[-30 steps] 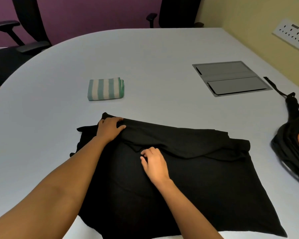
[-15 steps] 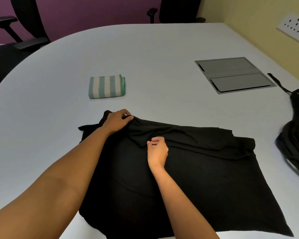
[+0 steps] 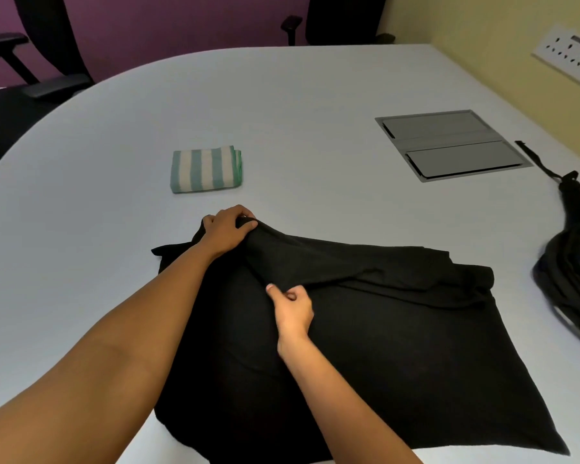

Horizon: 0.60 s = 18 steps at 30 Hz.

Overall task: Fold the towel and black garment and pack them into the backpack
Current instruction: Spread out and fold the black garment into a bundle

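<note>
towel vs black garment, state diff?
The towel is folded compact; the black garment is spread wide, partly folded. The towel is green-and-white striped, the black garment plain. The towel lies untouched; left hand and right hand grip the black garment. Both rest on the table.

Green-white striped towel (image 3: 205,169), black garment (image 3: 365,346), black-orange backpack (image 3: 573,272)

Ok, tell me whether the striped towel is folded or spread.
Folded: the towel lies on the table as a small thick block, with layered edges showing on its right side.
</note>
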Each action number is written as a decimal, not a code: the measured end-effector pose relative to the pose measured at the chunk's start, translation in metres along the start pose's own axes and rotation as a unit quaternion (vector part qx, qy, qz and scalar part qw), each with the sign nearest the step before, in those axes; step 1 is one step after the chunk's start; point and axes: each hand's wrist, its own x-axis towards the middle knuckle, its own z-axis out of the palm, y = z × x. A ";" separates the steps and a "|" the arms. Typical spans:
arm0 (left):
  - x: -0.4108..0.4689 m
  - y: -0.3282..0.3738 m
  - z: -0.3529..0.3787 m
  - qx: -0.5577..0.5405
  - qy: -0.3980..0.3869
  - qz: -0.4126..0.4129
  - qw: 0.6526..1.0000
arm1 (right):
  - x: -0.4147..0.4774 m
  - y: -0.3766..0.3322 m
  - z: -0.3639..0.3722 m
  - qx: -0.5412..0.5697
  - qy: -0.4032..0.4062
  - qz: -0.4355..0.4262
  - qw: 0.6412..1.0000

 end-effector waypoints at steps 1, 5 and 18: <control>-0.001 -0.001 0.000 0.005 0.003 0.001 1.000 | -0.008 0.006 0.001 -0.023 -0.014 0.013 1.000; -0.007 -0.013 0.008 0.050 0.012 0.012 0.999 | -0.023 0.014 0.000 0.021 -0.095 0.163 0.982; -0.062 -0.003 0.041 -0.192 0.261 -0.200 0.924 | 0.021 -0.020 -0.046 -0.328 0.002 -0.245 0.912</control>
